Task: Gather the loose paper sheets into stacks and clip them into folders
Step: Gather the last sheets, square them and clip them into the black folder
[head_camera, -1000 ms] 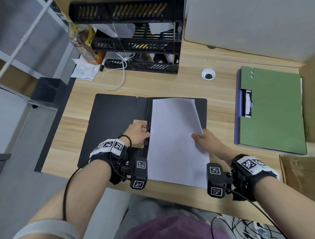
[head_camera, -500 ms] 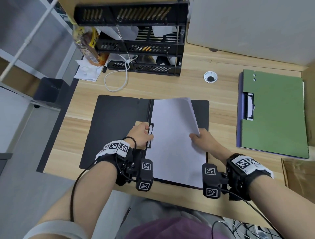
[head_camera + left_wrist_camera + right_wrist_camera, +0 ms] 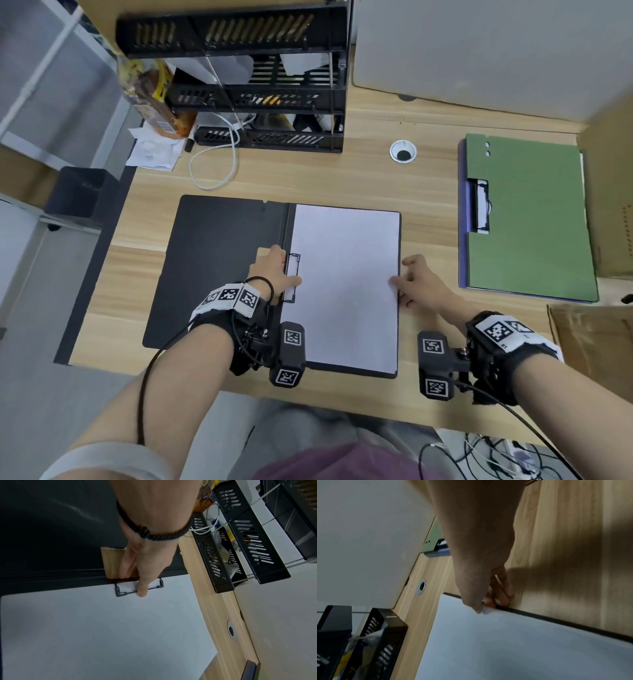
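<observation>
White paper stack [image 3: 344,284] flat in open black folder [image 3: 219,267], left hand [image 3: 274,272] pinching black wire clip [image 3: 293,277], right hand [image 3: 419,282] fingers relaxed at paper edge.

Paper stack [image 3: 344,287] now flat, released.

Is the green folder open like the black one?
No, the green folder lies closed at the right side of the desk, while the black folder lies spread open with white paper on it.
</observation>
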A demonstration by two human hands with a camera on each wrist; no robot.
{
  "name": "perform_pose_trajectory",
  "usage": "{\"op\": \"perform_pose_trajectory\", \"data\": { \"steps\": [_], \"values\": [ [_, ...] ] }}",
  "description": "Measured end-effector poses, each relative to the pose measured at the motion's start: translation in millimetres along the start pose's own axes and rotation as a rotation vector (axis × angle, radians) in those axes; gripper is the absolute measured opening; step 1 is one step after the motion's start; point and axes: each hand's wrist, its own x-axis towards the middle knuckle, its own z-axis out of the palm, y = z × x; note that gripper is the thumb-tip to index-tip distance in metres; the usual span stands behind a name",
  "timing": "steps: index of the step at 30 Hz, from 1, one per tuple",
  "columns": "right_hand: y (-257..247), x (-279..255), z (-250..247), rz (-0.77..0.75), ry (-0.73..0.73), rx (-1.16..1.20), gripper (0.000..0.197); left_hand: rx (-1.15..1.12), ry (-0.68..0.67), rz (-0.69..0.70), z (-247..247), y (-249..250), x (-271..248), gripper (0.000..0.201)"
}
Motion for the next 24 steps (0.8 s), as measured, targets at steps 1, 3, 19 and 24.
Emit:
{"op": "perform_pose_trajectory", "data": {
  "steps": [1,3,19,24],
  "values": [
    [4.2,-1.0,-3.1,0.014,0.024,0.003,0.033,0.002,-0.003,0.004,-0.3,-0.1,0.3,0.052],
    [8.8,-3.3,-5.1,0.024,0.009,-0.025,0.015,0.011,-0.012,0.010,-0.3,-0.2,0.3,0.052],
    [-96.1,-1.4,79.8,0.025,-0.254,0.130,0.017,-0.350,0.244,-0.096,-59.1,-142.1,-10.9,0.026],
    [-111.4,-2.9,120.6,0.105,-0.279,0.146,0.014,-0.300,0.304,-0.265,-67.9,-209.8,-10.1,0.039]
  ]
}}
